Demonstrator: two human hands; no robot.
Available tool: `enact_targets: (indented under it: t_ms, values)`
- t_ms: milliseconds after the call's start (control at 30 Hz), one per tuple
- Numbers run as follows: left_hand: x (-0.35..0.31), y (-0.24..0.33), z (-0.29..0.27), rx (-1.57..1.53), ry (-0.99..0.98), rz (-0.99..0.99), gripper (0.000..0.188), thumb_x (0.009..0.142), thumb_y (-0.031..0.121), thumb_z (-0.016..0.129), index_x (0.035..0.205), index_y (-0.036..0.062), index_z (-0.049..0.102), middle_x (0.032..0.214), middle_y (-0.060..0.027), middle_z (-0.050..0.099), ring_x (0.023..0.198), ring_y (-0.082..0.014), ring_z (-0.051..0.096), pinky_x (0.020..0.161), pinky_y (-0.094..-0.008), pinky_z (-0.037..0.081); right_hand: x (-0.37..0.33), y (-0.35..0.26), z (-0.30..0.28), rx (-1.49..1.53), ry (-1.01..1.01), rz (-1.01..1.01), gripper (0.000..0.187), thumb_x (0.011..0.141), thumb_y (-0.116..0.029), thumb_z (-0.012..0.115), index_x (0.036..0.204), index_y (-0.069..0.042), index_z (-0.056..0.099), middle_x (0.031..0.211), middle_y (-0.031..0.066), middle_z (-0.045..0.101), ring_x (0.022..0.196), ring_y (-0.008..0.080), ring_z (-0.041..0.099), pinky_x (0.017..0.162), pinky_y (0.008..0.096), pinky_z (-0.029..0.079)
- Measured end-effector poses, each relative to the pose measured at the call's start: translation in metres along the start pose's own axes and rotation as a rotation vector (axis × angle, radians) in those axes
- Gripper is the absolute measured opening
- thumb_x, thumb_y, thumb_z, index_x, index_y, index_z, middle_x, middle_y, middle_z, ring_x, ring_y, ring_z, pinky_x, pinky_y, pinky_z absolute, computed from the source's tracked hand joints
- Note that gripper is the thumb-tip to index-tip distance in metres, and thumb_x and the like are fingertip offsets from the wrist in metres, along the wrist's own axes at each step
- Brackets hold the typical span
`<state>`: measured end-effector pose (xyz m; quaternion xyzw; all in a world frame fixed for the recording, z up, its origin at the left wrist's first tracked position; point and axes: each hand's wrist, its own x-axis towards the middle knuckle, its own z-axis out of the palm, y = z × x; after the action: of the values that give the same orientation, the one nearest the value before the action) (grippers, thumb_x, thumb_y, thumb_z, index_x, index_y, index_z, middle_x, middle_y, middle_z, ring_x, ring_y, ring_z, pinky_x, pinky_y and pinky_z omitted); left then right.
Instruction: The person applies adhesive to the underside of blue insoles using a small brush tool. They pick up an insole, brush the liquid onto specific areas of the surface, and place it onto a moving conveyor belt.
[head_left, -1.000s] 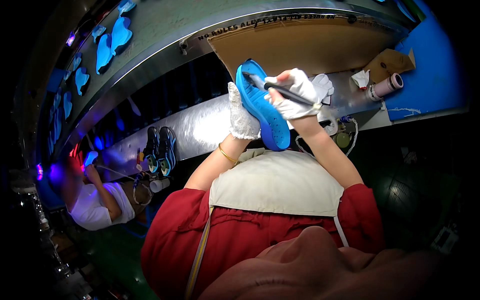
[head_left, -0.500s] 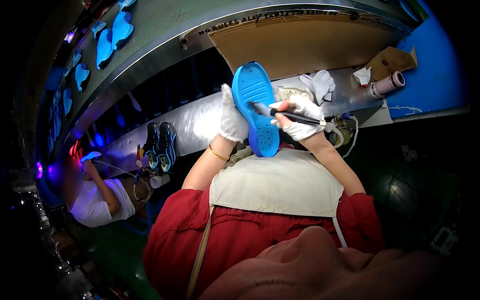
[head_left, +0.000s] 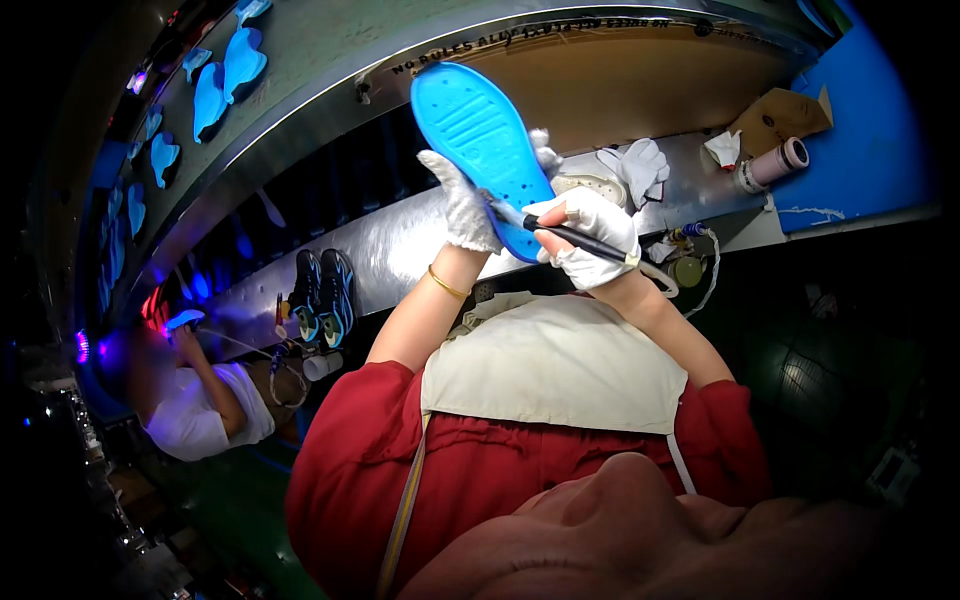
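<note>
The bright blue rubber shoe sole has tipped up higher above the steel worktop, left hand clamped on it, right hand gripping a thin black brush at its heel, so looks like mid-coating, steady strokes next.

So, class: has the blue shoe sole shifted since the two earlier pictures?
Yes. The blue shoe sole has swung upright and risen; its toe now overlaps the brown cardboard panel behind, held by the left hand.
</note>
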<state>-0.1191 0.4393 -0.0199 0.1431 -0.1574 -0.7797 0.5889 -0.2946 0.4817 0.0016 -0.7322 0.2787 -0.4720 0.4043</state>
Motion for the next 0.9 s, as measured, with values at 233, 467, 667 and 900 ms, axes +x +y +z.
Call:
enact_targets:
  t_ms: [233, 467, 667, 900]
  values:
    - [0.015, 0.019, 0.000, -0.121, -0.251, 0.205, 0.126, 0.059, 0.100, 0.037, 0.142, 0.0050, 0.042, 0.127, -0.0221, 0.060, 0.105, -0.0373, 0.065, 0.101, -0.0538, 0.049, 0.009, -0.010, 0.007, 0.255, 0.116, 0.068, 0.014, 0.087, 0.005, 0.069, 0.096, -0.004, 0.065, 0.094, 0.0068, 0.069, 0.078, 0.0100, 0.063, 0.070, 0.0248, 0.053]
    - [0.015, 0.038, 0.000, -0.077, -0.361, 0.240, 0.128, 0.056, 0.096, 0.050, 0.145, 0.0052, 0.038, 0.135, -0.0235, 0.055, 0.106, -0.0377, 0.063, 0.107, -0.0567, 0.043, 0.000, -0.005, 0.006, 0.706, 0.204, 0.412, 0.010, 0.093, -0.006, 0.065, 0.103, -0.004, 0.064, 0.090, 0.0044, 0.066, 0.075, 0.0078, 0.061, 0.069, 0.0215, 0.051]
    - [0.021, 0.045, -0.007, -0.099, -0.604, 0.160, 0.128, 0.055, 0.092, 0.057, 0.149, 0.0090, 0.034, 0.141, -0.0278, 0.048, 0.116, -0.0440, 0.060, 0.103, -0.0585, 0.047, -0.004, 0.003, 0.014, 0.300, 0.006, 0.127, 0.013, 0.091, 0.001, 0.066, 0.103, -0.001, 0.062, 0.092, 0.0075, 0.066, 0.082, 0.0124, 0.068, 0.073, 0.0245, 0.055]
    - [0.016, 0.057, 0.000, 0.191, -0.570, 0.027, 0.132, 0.053, 0.091, 0.059, 0.148, 0.0030, 0.034, 0.139, -0.0311, 0.047, 0.118, -0.0473, 0.058, 0.091, -0.0564, 0.056, 0.002, 0.005, 0.000, 0.493, 0.144, 0.303, 0.014, 0.089, 0.002, 0.067, 0.100, -0.003, 0.060, 0.096, 0.0079, 0.066, 0.085, 0.0136, 0.066, 0.078, 0.0263, 0.054]
